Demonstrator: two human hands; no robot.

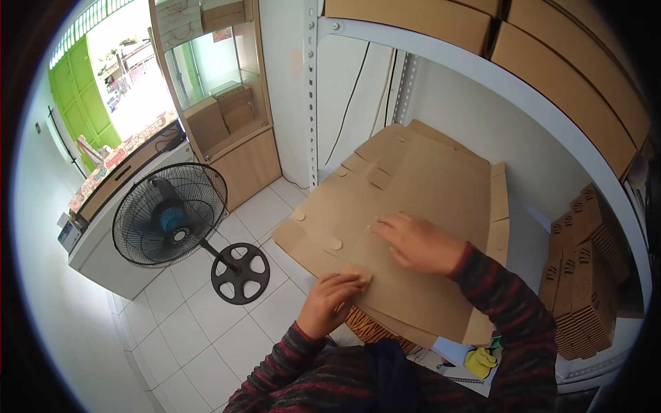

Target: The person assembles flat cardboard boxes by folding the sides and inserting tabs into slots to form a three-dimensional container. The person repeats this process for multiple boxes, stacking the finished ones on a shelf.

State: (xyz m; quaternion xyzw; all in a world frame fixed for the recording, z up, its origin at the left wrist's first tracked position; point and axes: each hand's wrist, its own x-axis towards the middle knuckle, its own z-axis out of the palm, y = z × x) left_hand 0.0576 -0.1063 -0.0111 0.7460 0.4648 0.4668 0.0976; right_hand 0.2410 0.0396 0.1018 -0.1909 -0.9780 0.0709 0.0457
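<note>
A large flat brown cardboard sheet (441, 186), die-cut with flaps and small rounded tabs, lies in front of me. My left hand (329, 303) is at its near left edge, fingers closed on a small cardboard flap (361, 275). My right hand (421, 242) rests over the middle of the sheet with its fingers stretched to the left. Its palm side is hidden. Under the near edge, a tiger-striped orange and black surface (375, 329) peeks out.
A black stand fan (170, 215) stands on the tiled floor to the left, before a glass-fronted cabinet (231, 103). Cardboard boxes (413, 20) fill the metal shelf above. Folded cartons (582, 296) are stacked at right. A yellow glove-like item (480, 363) lies near my right forearm.
</note>
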